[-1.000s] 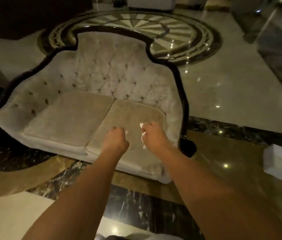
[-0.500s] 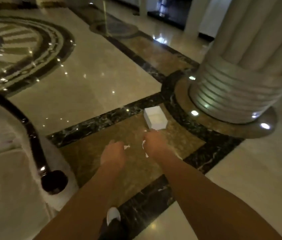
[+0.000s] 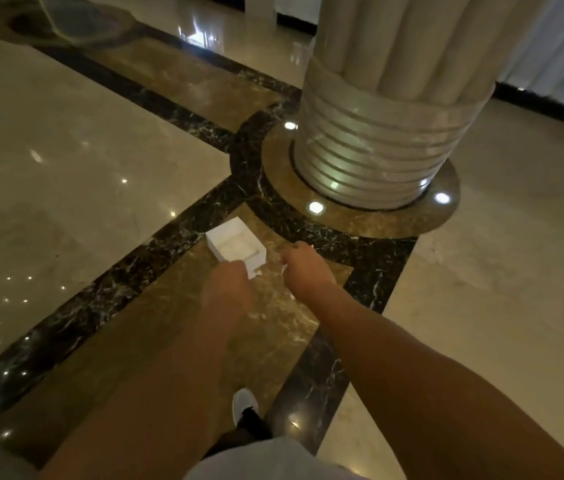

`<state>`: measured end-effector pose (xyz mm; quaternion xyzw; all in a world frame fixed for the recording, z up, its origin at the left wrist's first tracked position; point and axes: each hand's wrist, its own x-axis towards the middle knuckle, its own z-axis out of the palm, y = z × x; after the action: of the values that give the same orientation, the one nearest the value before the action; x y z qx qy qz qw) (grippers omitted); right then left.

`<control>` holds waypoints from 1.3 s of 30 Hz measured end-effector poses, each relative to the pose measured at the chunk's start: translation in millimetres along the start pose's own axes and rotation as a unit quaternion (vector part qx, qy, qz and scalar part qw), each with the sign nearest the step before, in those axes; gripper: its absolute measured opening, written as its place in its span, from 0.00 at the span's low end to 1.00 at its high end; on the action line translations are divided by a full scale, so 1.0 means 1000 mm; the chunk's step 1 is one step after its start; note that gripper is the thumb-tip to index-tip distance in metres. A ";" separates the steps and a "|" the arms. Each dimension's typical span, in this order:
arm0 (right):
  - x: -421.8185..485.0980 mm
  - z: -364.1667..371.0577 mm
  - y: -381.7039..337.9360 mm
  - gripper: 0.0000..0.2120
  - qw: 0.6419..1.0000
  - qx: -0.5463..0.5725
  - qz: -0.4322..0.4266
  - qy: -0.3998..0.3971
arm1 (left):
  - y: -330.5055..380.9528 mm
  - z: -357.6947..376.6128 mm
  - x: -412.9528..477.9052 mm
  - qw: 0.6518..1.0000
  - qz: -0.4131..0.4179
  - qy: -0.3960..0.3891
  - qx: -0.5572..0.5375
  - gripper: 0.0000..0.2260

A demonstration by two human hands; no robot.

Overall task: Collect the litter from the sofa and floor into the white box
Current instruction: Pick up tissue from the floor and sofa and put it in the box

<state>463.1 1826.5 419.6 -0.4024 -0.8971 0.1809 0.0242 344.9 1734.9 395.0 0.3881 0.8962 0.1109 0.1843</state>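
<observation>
The white box (image 3: 216, 235) sits open-topped on the brown marble floor, just beyond my hands. My left hand (image 3: 226, 284) is closed in a fist right at the box's near corner; a sliver of white paper litter (image 3: 257, 273) peeks out beside it. My right hand (image 3: 303, 268) is closed too, just right of the box, with small white scraps showing at its edges. Both arms reach forward from the bottom of the view. The sofa is out of sight.
A large fluted column (image 3: 384, 109) stands on a round brown base with floor lights, right behind the box. Polished marble floor with dark bands spreads all around. My white shoe (image 3: 245, 403) shows below my arms.
The view has swung from the sofa to the floor by the column. Both closed hands have travelled with the scraps up to the white box, which is now much closer.
</observation>
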 end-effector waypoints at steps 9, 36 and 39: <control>0.173 -0.006 0.022 0.09 0.999 0.016 0.011 -0.027 | 0.019 -0.004 0.201 0.998 0.018 -0.006 0.062 0.17; 0.659 0.169 0.149 0.09 0.956 0.092 0.049 -0.273 | -0.010 0.124 0.622 0.961 -0.244 -0.088 -0.093 0.07; 0.669 0.229 0.152 0.08 0.954 0.118 0.097 -0.259 | -0.046 0.170 0.648 0.940 -0.297 -0.097 -0.138 0.07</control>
<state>76.6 2338.2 85.2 -0.4209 -0.8017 0.3847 -0.1792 -23.2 2190.9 66.5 0.0836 0.9244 0.1350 0.3468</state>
